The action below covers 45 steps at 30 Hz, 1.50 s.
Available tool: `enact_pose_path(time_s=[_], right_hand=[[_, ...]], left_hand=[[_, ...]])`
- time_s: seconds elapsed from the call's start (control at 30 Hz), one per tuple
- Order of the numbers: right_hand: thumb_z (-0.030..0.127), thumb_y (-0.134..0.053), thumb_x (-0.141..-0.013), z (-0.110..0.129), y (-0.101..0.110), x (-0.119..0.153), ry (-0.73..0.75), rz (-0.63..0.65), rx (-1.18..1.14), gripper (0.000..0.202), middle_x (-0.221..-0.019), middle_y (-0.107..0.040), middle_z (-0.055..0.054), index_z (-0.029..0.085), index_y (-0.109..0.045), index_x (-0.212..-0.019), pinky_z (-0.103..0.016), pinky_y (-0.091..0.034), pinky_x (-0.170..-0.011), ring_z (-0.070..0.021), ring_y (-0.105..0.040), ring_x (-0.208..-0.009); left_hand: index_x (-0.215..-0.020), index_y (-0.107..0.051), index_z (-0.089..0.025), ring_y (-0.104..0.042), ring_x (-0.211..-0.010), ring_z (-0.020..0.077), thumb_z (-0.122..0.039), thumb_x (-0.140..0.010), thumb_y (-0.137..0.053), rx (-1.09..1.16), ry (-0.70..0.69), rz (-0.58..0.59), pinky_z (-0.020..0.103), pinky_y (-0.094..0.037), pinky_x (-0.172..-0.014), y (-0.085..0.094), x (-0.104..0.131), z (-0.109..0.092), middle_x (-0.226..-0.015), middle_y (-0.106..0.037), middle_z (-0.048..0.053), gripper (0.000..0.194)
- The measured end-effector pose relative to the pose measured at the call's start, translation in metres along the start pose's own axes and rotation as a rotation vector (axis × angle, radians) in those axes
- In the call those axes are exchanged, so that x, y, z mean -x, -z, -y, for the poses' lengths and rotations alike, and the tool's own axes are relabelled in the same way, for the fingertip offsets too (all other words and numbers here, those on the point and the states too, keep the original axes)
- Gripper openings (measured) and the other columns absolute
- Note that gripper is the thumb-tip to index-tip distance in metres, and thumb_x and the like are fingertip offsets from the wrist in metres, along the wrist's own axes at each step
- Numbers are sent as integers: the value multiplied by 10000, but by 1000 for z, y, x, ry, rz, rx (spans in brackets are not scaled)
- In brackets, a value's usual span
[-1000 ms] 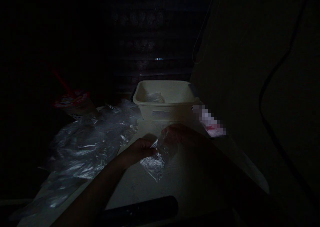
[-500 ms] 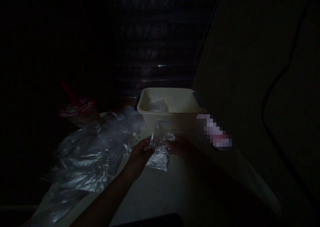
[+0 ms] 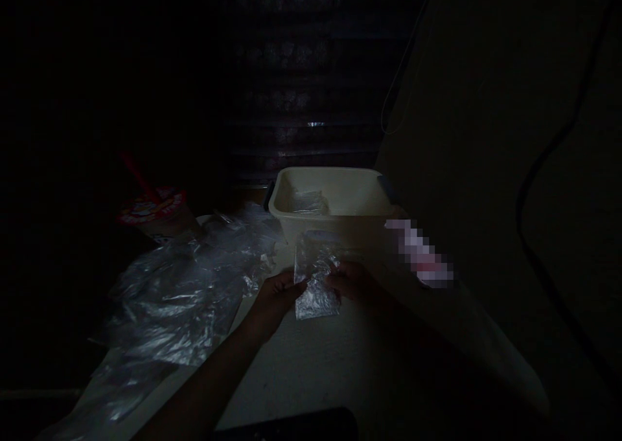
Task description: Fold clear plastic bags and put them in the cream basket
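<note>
Between my two hands is a clear plastic bag [image 3: 317,302], folded into a small rectangle and held above the pale table. My left hand [image 3: 276,296] pinches its left edge, thumb on top. On the other side my right hand [image 3: 354,282] grips the right edge; its fingers are dim against the dark. Just beyond stands a cream plastic bin [image 3: 335,227] with another folded clear bag [image 3: 311,203] inside. A heap of loose clear plastic bags [image 3: 170,305] spreads over the table to the left of my left hand.
A sealed drink cup [image 3: 153,211] with a red straw stands behind the heap. Right of the bin lies a blurred-out pink and white item [image 3: 422,256]. A dark flat object [image 3: 301,425] sits at the near edge of the white table [image 3: 282,376]. The room is very dark.
The bag in my hands has gone from crumpled and tilted to a flatter, straighter rectangle. Both hands keep their hold on it. The view has shifted slightly.
</note>
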State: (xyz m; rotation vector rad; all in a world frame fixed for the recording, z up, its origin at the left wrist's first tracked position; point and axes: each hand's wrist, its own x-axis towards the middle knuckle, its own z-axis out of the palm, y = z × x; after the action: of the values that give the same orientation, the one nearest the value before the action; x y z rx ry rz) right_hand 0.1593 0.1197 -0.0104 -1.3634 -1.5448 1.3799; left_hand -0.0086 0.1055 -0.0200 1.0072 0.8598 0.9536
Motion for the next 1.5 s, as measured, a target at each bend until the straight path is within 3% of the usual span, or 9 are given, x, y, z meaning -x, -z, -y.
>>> enact_pose_path(time_s=[0.27,0.5,0.77,0.97,1.17,1.5], right_hand=[[292,-532,-618,-10,1,-4,43,9,9,194,-439,-427,54,148,-460,-510,-182,-297,-403,-62,-413,-425],[295,-570,-583,-6,0,0,16,47,-67,166,-499,-497,30,141,-520,-618,-196,-347,-441,-90,-470,-481],[280,-534,-596,-7,0,-2,0,38,-53,163,-420,-426,54,148,-468,-527,-185,-294,-391,-61,-400,-393],[300,-523,-597,-4,0,-1,-6,9,-20,189,-407,-399,62,156,-447,-501,-182,-268,-388,-57,-380,-389],[325,-503,-610,-7,-1,-2,17,98,-45,202,-395,-433,53,159,-445,-509,-185,-296,-384,-64,-405,-376],[285,-423,-665,1,2,0,59,121,-12,264,-358,-416,50,166,-424,-429,-181,-284,-382,-57,-389,-362]], left_hand=[[-836,-612,-162,-562,-655,136,-330,-662,-581,-15,15,5,247,-409,-632,-2,1,-2,-713,-622,14,244],[-854,-607,-160,-556,-654,146,-318,-653,-588,-33,20,-3,249,-410,-614,-3,1,-3,-698,-609,15,257],[-774,-611,-150,-494,-479,90,-317,-629,-601,-83,51,-62,207,-395,-496,3,1,2,-535,-532,-31,222],[-825,-596,-145,-516,-514,101,-360,-652,-566,-82,65,-89,214,-412,-499,3,1,2,-614,-571,-5,277],[-760,-611,-151,-481,-459,83,-339,-633,-592,-69,44,-85,189,-372,-470,3,0,2,-508,-528,-41,227],[-788,-597,-164,-509,-516,96,-254,-649,-576,46,28,-68,220,-399,-533,0,1,-1,-596,-571,-22,167]])
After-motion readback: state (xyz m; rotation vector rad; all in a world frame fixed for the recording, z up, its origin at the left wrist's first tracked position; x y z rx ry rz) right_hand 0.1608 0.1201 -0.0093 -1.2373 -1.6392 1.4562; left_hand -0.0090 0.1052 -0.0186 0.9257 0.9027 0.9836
